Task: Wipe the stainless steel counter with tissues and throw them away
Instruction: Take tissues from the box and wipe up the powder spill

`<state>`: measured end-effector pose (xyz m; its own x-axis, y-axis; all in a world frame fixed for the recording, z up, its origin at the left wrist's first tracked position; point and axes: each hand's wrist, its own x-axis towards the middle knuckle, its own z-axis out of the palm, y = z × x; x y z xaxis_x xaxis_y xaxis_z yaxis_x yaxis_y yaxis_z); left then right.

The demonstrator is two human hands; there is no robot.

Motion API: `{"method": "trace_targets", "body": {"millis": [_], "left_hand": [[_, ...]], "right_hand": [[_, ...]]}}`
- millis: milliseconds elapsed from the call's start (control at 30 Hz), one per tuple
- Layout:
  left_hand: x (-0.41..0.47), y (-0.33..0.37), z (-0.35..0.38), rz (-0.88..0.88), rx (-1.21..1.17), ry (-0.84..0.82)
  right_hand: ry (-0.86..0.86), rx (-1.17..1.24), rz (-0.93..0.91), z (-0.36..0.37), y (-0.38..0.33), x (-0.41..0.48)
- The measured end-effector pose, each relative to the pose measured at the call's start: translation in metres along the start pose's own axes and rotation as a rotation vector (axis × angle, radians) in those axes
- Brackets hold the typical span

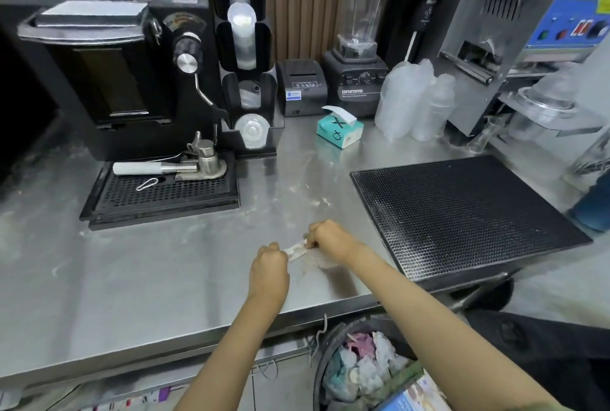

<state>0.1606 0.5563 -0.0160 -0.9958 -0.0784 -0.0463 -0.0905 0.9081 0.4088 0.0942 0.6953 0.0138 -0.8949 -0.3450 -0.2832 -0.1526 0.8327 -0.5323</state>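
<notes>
A crumpled, soiled tissue [296,250] is stretched between my two hands just above the stainless steel counter [138,278], near its front edge. My left hand [268,267] grips one end in curled fingers. My right hand [325,239] pinches the other end. A teal tissue pack [340,128] with a white sheet sticking out sits farther back in the middle of the counter. Below the counter's edge stands a black bin [359,374] filled with crumpled paper and wrappers.
A black espresso machine [115,74] with a drip tray [161,192] stands at the left, a cup dispenser [246,57] beside it. A receipt printer [300,87], blender [358,77] and plastic bottles [416,103] line the back. A black rubber mat [462,212] lies at the right.
</notes>
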Motion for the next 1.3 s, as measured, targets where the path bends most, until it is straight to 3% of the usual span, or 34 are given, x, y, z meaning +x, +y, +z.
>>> {"method": "trace_targets", "body": {"millis": [167,333,433,567,833,1067,1300], "left_hand": [[-0.030,0.029,0.019,0.016,0.010,-0.030],[-0.020,0.038,0.003,0.006,-0.107,0.053],[-0.008,0.030,-0.009,-0.057,-0.126,0.134],[-0.015,0.022,-0.007,-0.175,-0.095,0.132],[-0.046,0.037,0.024,-0.113,-0.072,0.103],[-0.041,0.064,0.040,-0.040,-0.186,-0.027],[-0.013,0.048,0.021,-0.104,-0.218,0.116]], "right_hand": [[-0.029,-0.049,-0.135,-0.009,0.034,-0.032],[0.096,-0.118,-0.333,-0.034,0.038,-0.027],[0.113,-0.112,-0.336,-0.034,0.023,-0.008],[-0.004,-0.103,-0.261,-0.013,0.008,0.010],[-0.046,0.196,-0.142,-0.005,0.029,0.003],[-0.046,-0.034,-0.243,-0.024,0.076,-0.012],[-0.002,-0.078,-0.317,-0.034,0.052,0.011]]}}
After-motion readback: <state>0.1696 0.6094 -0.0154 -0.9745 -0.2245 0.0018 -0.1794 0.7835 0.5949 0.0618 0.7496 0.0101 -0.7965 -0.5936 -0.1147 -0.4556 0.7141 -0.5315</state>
